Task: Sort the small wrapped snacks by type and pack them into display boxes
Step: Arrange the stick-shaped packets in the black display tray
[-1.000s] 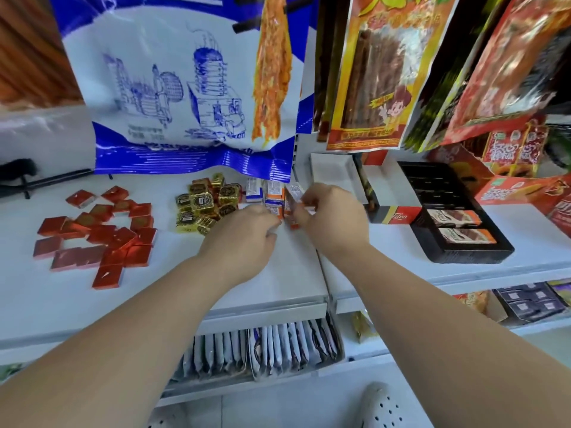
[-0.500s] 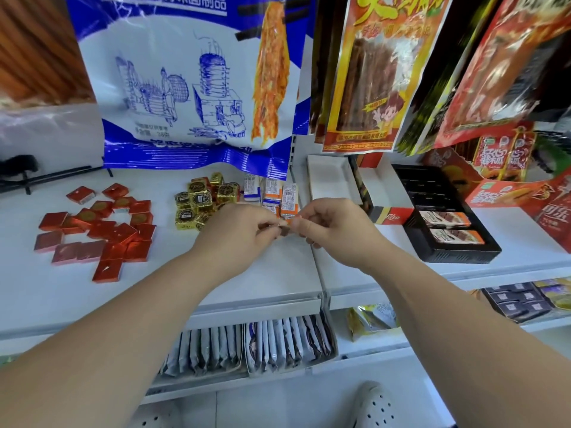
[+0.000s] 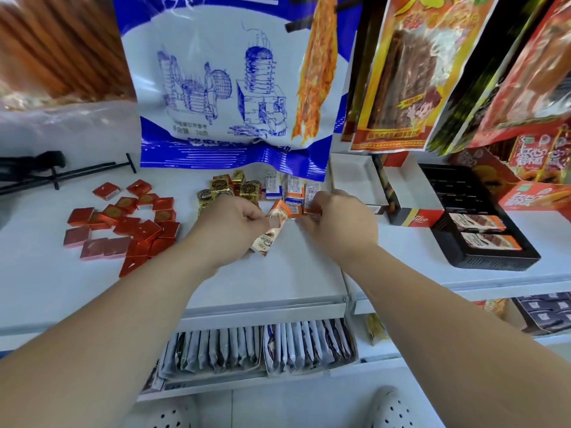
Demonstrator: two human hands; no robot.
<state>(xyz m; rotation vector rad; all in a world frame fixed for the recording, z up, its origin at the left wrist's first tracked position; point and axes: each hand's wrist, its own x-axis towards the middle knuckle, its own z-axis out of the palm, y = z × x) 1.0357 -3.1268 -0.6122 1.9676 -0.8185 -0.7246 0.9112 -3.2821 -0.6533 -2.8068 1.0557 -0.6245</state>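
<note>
White shop shelf (image 3: 92,288) — hanging snack bags (image 3: 216,72) above, pale floor (image 3: 278,407).

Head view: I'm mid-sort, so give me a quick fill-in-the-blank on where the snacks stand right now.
1. The left hand grips a wrapped bar whose upper end is coloured ____.
2. The flat square snacks scattered to the left of that hand are wrapped in ____ foil.
3. The black display tray on the right holds ____ bars so far.

Missing words: orange; red; two.
</note>
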